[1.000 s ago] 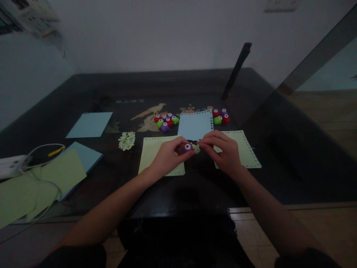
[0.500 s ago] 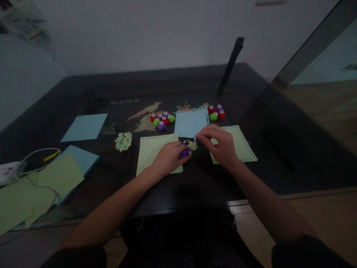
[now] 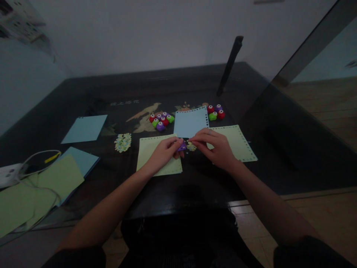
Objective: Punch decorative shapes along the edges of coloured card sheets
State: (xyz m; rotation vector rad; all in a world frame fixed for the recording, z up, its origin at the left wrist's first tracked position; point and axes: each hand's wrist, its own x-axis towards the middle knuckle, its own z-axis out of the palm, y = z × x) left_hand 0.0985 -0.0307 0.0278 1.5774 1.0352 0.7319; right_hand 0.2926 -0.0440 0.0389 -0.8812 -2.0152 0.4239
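Note:
A purple paper punch [image 3: 182, 146] is gripped in my left hand [image 3: 166, 150], turned so its slotted side faces up. My right hand [image 3: 216, 146] is closed in a pinch just right of the punch, over a small pile of paper cutouts [image 3: 191, 146]. Whatever lies between its fingertips is too small to make out. Beneath my left hand is a yellow-green sheet [image 3: 147, 156] with holes along its top edge. Another yellow-green sheet [image 3: 240, 143], punched along its edges, lies partly under my right hand. Beyond both hands is a light blue sheet [image 3: 191, 123] with punched edges.
Several red, green and purple punches [image 3: 161, 121] stand behind the left sheet, and more punches [image 3: 216, 112] beside the blue one. A cutout heap [image 3: 123, 143] lies left. Farther left are a blue sheet [image 3: 85, 128], stacked paper [image 3: 67, 173], a white cable and a power strip [image 3: 10, 175].
My left hand has turned the purple punch over, hiding its eye-like button and bringing its slotted side up. My right hand has moved left and down, closer to the punch.

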